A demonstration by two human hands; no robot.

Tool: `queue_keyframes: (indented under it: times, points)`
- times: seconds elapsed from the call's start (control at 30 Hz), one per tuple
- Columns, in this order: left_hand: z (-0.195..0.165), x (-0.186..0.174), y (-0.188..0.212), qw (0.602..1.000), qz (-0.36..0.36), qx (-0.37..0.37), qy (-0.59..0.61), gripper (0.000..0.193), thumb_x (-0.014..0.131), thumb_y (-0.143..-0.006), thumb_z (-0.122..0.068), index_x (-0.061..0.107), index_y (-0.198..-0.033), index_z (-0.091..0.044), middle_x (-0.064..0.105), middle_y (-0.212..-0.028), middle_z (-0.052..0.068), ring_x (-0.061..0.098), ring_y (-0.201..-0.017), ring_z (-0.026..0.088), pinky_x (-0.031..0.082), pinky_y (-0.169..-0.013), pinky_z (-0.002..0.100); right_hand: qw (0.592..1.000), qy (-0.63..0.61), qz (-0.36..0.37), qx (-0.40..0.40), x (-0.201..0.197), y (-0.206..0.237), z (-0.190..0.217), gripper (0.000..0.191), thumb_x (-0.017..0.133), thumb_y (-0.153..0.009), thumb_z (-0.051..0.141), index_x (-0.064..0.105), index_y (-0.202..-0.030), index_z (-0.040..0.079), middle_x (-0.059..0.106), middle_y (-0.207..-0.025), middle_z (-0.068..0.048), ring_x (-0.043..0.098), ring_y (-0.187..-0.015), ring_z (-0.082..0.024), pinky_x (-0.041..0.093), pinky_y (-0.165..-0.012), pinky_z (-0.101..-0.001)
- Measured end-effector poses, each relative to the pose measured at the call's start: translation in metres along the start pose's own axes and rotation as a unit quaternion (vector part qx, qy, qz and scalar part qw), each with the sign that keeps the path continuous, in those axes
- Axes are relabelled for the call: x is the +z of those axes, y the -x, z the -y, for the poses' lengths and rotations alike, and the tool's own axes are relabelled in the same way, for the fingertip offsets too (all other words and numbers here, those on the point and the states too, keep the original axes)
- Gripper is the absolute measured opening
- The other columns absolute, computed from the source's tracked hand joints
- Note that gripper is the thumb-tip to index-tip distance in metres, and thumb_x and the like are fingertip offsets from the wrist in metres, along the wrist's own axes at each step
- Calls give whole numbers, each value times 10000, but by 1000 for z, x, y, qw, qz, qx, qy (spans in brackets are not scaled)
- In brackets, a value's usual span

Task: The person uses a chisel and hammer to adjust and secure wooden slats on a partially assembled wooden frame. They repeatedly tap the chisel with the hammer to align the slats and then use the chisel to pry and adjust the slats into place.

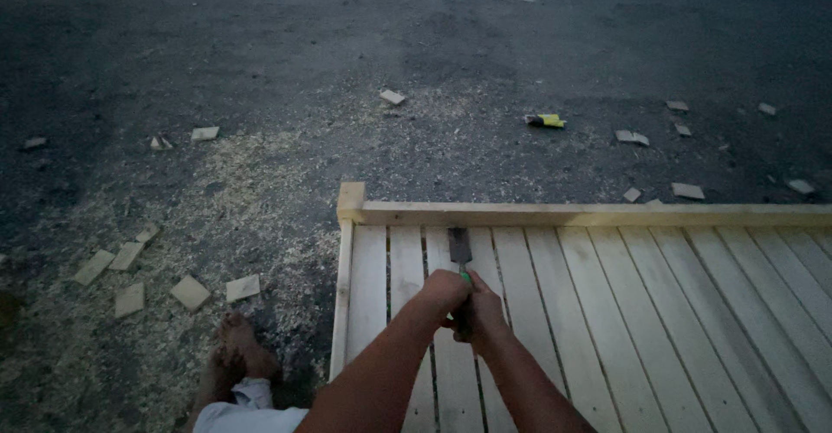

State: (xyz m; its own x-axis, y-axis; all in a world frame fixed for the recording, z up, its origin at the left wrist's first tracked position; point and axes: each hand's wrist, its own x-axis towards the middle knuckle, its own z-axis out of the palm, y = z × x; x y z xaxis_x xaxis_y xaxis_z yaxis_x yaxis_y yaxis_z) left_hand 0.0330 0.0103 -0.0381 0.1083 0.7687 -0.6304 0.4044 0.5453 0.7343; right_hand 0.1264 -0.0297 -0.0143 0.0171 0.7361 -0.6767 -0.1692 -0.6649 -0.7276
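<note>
Head view: left hand (444, 293) and right hand (481, 316) both wrap closed around one green-handled chisel (459, 251), blade on a pale slatted wooden panel (659, 312). One yellow wrapper (546, 121) lies on sawdust-strewn ground (260, 78) beyond; five wood offcuts (191, 293) left.

chisel (459, 248) on slatted panel (659, 312), offcuts (191, 293) on ground left

Bare forearms, no sleeves; bare foot (241, 346), pale trouser hem (251, 394).

Prob. outdoor carpentry yard: sawdust (260, 190), wood offcuts (189, 293), slatted frame (659, 294).
</note>
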Motion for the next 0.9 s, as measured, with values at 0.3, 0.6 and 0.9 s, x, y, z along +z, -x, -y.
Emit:
queue_keyframes:
  times: [0.3,0.6,0.9]
  points:
    - [2,10,-17,989,7,39,-141,323,545,-1017,-172,684,-1029,119,742,-962,254,759,-737,316,627,-588,403,999,-48,-2,-23,-13,-17,-4,504,426,-1016,448,507,-1461,227,588,-820,-96,515,-585,-207,401,-441,-365]
    - [7,17,-26,990,-1,57,-129,352,500,-1005,-219,692,-1085,65,745,-998,226,767,-787,341,631,-624,434,1000,-19,0,11,-13,-19,0,536,448,-1014,564,598,-1172,75,577,-793,-128,510,-551,-236,353,-421,-380]
    - [15,26,-27,992,0,65,-107,320,488,-993,-226,674,-1138,-9,726,-1038,204,726,-843,338,588,-633,452,1000,-9,-15,-6,-20,-25,-11,501,464,-997,492,564,-1431,263,621,-885,-120,488,-583,-236,349,-439,-380]
